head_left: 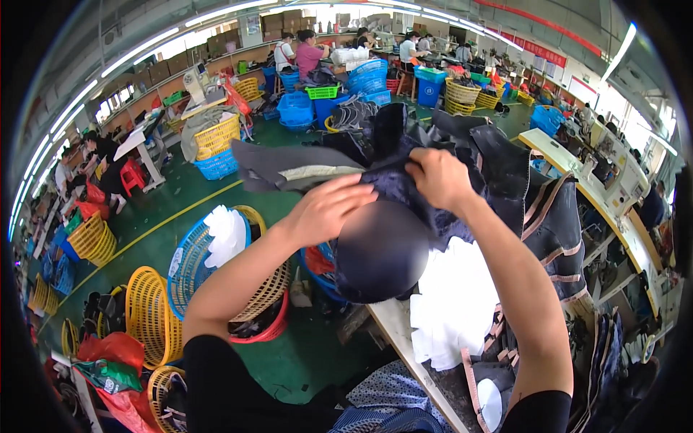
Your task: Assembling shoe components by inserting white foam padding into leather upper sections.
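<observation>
- A blue plastic basket (189,268) holding white foam pieces (225,234) is tipping on its side on the floor at the person's left, leaning against a yellow basket (268,283) and a red rim beneath it.
- More yellow baskets (150,315) are lying scattered lower left, beside a crumpled red bag (112,351).
- A stack of white cut pieces (453,310) is sitting on the worktable (398,333) just under the right forearm, with brown-edged dark strips (559,242) hanging beside it at the right.
- A blurred dark rounded shape is covering the middle of the view, hiding part of the fabric and the near table edge.
- The floor (216,198) is showing green with a yellow line running across it; long ceiling lights are bending overhead.
- Other people are sitting at tables along the far wall, among blue bins (296,108) and yellow baskets; sewing machines (613,169) are lining the right side.
- The left hand (328,209) is curling its fingers closed over the near edge of a dark navy fabric piece (393,184), which is being held up in front of the person, above the table's end.
- The right hand (437,177) is pinching the same fabric at its top, fingers bent shut on it, close beside the left hand.
- A grey panel with a pale lining (303,172) is sticking out to the left from the bundle.
</observation>
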A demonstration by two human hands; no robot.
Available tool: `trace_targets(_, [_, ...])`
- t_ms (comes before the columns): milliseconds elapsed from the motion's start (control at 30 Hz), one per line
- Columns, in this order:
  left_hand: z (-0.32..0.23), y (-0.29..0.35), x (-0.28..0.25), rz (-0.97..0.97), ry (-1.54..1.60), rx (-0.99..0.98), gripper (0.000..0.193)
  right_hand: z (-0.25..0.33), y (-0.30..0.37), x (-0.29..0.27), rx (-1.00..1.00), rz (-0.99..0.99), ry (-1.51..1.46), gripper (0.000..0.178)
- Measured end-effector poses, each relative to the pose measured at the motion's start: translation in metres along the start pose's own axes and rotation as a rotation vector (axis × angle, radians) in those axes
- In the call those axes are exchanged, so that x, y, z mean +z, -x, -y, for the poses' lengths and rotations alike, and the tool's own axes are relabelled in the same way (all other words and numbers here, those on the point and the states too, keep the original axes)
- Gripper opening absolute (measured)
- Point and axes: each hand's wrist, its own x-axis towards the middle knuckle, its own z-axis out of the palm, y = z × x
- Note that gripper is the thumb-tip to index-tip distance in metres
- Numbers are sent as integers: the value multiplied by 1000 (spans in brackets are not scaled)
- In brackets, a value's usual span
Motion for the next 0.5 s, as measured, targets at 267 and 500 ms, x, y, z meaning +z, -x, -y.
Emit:
trace_targets(267, [-74, 103, -127, 1073, 751, -826, 50, -107, -79, -65, 277, 336, -53, 46])
trace_targets(500, [-100, 70, -102, 1095, 1272, -655, 54, -120, -44, -44, 327, -125, 591, 49])
